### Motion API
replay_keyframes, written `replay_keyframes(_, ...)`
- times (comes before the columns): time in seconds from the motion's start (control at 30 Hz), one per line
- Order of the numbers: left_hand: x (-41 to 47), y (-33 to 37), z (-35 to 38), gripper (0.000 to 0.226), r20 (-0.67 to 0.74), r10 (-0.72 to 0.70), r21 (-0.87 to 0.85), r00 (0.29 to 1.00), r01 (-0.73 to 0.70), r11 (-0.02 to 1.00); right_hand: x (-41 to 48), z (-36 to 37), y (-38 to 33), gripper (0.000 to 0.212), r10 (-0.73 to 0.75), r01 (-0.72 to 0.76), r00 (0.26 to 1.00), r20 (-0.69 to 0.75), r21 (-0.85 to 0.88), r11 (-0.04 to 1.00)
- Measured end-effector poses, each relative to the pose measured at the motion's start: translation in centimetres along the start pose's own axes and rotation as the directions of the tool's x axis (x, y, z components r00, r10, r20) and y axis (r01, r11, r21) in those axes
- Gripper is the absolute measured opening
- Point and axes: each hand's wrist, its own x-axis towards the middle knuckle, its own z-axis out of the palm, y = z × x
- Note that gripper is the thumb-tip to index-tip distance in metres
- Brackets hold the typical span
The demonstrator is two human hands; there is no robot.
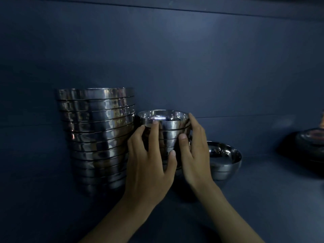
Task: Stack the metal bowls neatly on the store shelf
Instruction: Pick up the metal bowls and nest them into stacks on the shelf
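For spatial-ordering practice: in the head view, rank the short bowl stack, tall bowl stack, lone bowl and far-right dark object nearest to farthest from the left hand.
1. Short bowl stack: gripped by the left hand.
2. Tall bowl stack: just left of it.
3. Lone bowl: right, beyond the right hand.
4. Dark object: far right.

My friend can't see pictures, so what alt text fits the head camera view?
Two hands hold a short stack of metal bowls on a dark blue shelf: the left hand wraps its front, the right hand its right side. A taller stack stands close on its left, and a single bowl sits on its right.
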Motion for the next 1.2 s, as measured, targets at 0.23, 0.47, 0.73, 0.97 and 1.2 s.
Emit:
replay_keyframes(0.23, 0.2, -0.1, -0.2, 0.062, -0.029, 0.033, -0.014, 0.999, -0.033, 0.999, -0.5, 0.3, 0.0, 0.059, -0.025, 0.026, 1.000, 0.017, -0.066, 0.997)
replay_keyframes(0.47, 0.5, -0.6, 0.1, 0.061, -0.068, 0.076, 0.038, 0.995, -0.073, 0.997, -0.4, 0.7, -0.1, 0.062, -0.005, 0.008, 1.000, 0.020, -0.111, 0.994)
replay_keyframes(0.73, 0.3, 2.2, -1.2, 0.046, 0.040, 0.296, 0.048, 0.954, -0.298, 0.953, -1.6, -5.6, -2.2, 0.064, 0.042, -0.002, 0.995, 0.096, -0.383, 0.924)
replay_keyframes(0.97, 0.1, 12.3, 3.4, 0.023, 0.495, 0.343, -0.389, 0.798, -0.150, 0.909, -2.5, -20.9, -0.6, 0.049, 0.126, -0.215, 0.976, -0.179, -0.686, 0.695)
replay_keyframes(1.2, -0.1, 23.3, 14.1, 0.022, 0.758, 0.211, -0.499, 0.618, 0.340, 0.797, -3.9, -32.5, 1.7, 0.043, 0.322, -0.612, 0.778, -0.540, -0.531, 0.587)
